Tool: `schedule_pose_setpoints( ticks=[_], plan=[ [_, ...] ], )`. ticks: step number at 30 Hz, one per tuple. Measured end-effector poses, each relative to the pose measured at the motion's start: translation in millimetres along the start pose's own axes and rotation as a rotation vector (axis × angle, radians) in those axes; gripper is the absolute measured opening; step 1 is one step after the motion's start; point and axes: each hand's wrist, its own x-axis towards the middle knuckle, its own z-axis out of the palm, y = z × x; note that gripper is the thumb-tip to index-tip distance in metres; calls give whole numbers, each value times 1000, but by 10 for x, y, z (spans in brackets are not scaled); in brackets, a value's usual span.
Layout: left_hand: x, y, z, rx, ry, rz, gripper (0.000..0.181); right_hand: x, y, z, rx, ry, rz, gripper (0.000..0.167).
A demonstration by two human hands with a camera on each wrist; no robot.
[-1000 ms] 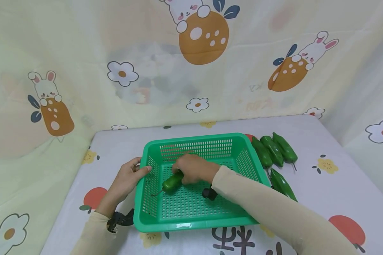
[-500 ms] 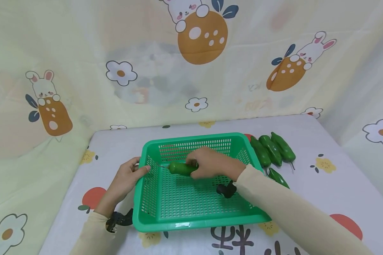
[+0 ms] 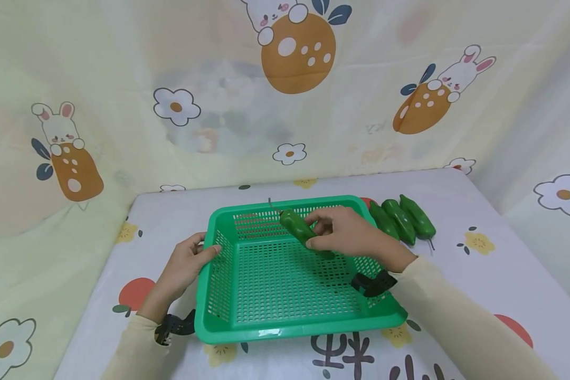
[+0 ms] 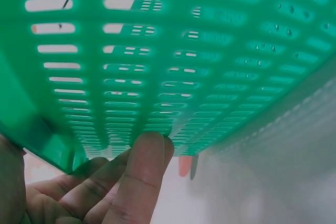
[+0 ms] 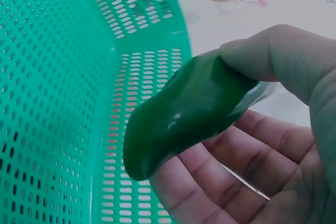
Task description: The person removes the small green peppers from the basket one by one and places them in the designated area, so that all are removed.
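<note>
A green plastic basket (image 3: 300, 330) with slotted walls stands on the table. My left hand (image 3: 182, 266) grips its left rim, thumb over the edge; in the left wrist view the fingers (image 4: 144, 171) press the slotted outer wall from below. Over the basket's far right part, my right hand (image 3: 344, 232) holds a green pepper (image 3: 295, 227) between thumb and fingers, its stem pointing up and left. The right wrist view shows this pepper (image 5: 184, 111) close, glossy, with the thumb on top and fingers beneath. No other pepper shows inside the basket.
Several green peppers (image 3: 401, 221) lie side by side on the table just right of the basket's far corner. The table has a pale patterned cloth (image 3: 465, 274). A printed curtain (image 3: 228, 105) hangs behind it.
My right hand has lifted the pepper from the basket's floor and carried it right and toward the far side. The left hand keeps its grip on the rim.
</note>
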Motion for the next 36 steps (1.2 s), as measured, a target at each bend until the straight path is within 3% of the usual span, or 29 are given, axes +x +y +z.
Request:
schedule_pose_setpoints(
  ticks=[5, 18, 28, 36],
  plan=[
    [4, -1, 2, 5, -3, 7, 47, -217, 64, -131, 73, 75, 49, 52],
    [-2, 3, 3, -13, -1, -10, 47, -755, 267, -321, 121, 250, 169, 60],
    [-14, 10, -4, -22, -8, -10, 48, -1065, 524, -422, 70, 331, 240, 61],
    [-12, 6, -6, -35, -19, -2, 48, -1313, 779, -482, 93, 362, 299, 61]
  ],
)
